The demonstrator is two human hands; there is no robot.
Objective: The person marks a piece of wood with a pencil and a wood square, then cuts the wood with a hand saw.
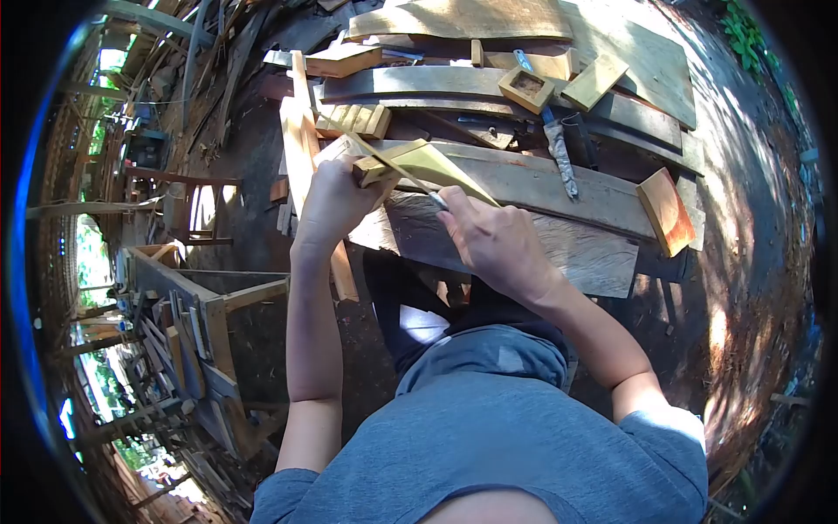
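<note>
My left hand (336, 199) is closed around the near end of a pale wooden block (436, 166), which lies tilted over the planks of the bench. My right hand (496, 231) grips a long, thin, file-like tool (388, 163) by its near end. The tool's narrow shaft crosses the block's end close to my left fingers and points up and left. Its exact kind is hard to make out. Just beyond the block sits a grooved wooden piece (356, 120).
On the plank bench (532, 179) lie a small square wooden box (526, 89), a wrapped-handled tool (560, 157), a wooden block (596, 81) and a reddish-faced block (667, 211). A wooden rack (209, 306) with offcuts stands at left.
</note>
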